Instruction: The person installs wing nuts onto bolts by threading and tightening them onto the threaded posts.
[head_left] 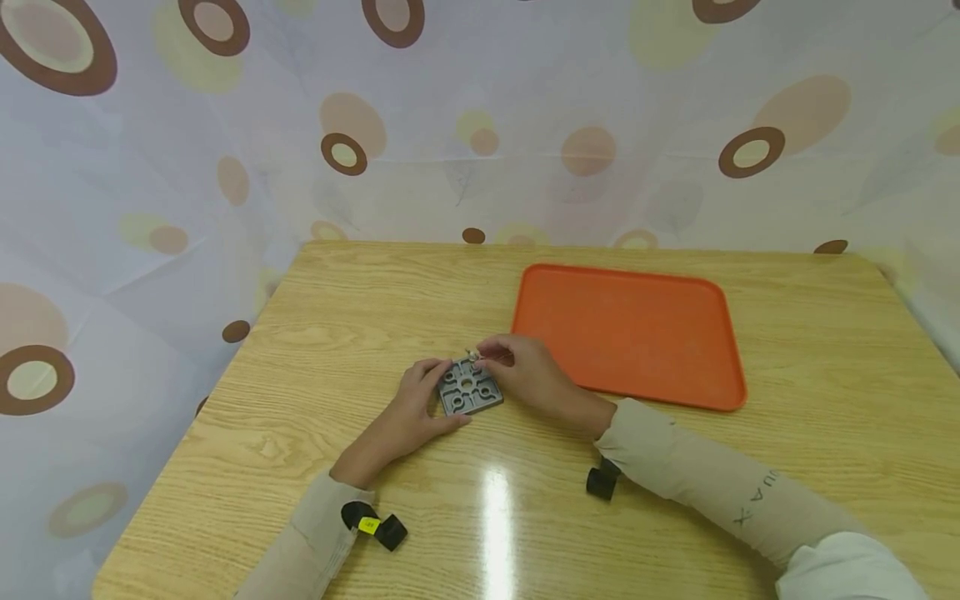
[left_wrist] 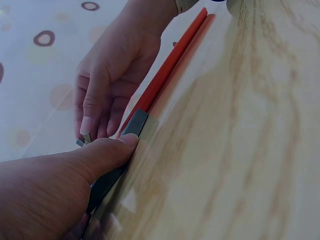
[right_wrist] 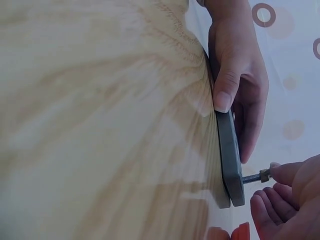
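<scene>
- Now gripping the grey plate (head_left: 471,397) with the left hand (head_left: 411,412), closed only as far as the plate's width allows, using the thumb at the near edge (plain to see from both wrists) and fingers along the left side.
- Resting on the wooden table (head_left: 300,417), just left of the orange tray's near corner, with raised rings and ribs facing up.
- Pinching a small threaded bolt (right_wrist: 251,178) at its upper end with the right hand (head_left: 536,375), nearly closed between thumb and forefinger, with the other fingers loosely bent.
- Standing roughly upright from the plate's far right part (too small to tell how deep), and carrying a brass-coloured nut (right_wrist: 265,175) close to the fingertips.
- Lying beyond and to the right of the plate, as an orange tray (head_left: 637,333), bare and partly behind the right hand.
- Wearing beige sleeves (head_left: 697,475) on both forearms, with dark marks on the right.
- Hanging behind the table, as a pale cloth (head_left: 420,200) printed with brown, peach and yellow ovals.
</scene>
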